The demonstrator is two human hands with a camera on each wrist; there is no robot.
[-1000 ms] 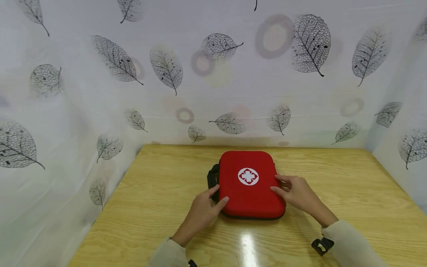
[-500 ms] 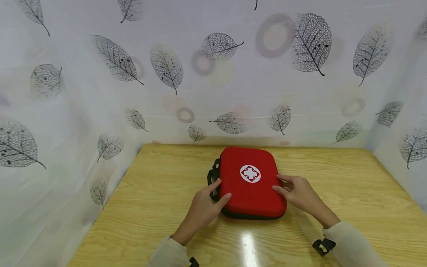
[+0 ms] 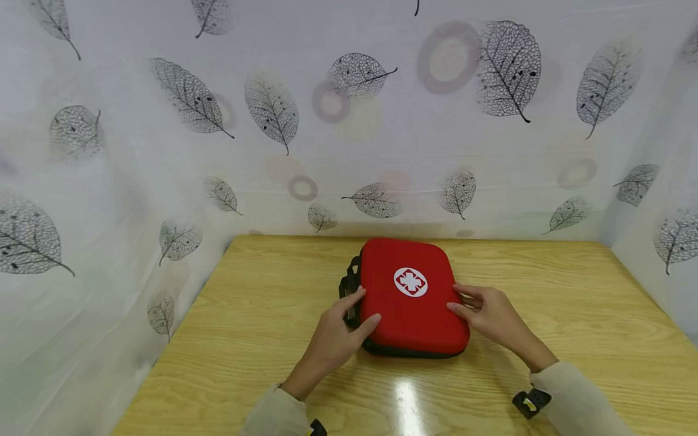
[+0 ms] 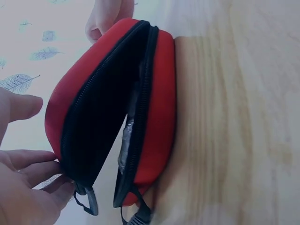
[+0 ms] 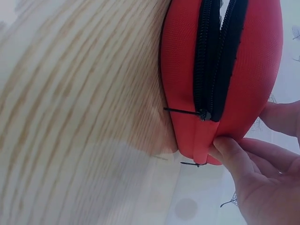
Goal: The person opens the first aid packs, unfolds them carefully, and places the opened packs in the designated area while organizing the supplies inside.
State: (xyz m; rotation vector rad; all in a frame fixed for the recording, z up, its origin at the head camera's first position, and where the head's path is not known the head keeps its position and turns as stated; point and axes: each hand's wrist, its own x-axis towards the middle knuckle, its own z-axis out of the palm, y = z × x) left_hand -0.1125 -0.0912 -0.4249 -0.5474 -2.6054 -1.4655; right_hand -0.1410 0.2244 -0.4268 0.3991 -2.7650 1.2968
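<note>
A red first-aid case (image 3: 406,321) with a white cross emblem lies on the wooden table, its lid slightly raised along the left side. In the left wrist view the zipper (image 4: 147,108) is undone, and a silvery packet (image 4: 126,140) shows in the gap. My left hand (image 3: 332,336) holds the lid's left edge beside the black handle (image 3: 351,278), thumb toward its top. At the right side of the case, my right hand (image 3: 491,315) grips the lid, fingers at the side and thumb on top. Most of the contents are hidden.
The wooden table (image 3: 262,278) extends around the case on all sides. Behind and beside it hangs a white cloth (image 3: 305,36) printed with dark leaves. A black zipper cord (image 5: 180,111) sticks out from the case in the right wrist view.
The left side of the lid has risen, widening the dark gap beneath it, and the emblem has shifted slightly right and up. My left hand has moved slightly up with the lid; the right hand barely moves.
</note>
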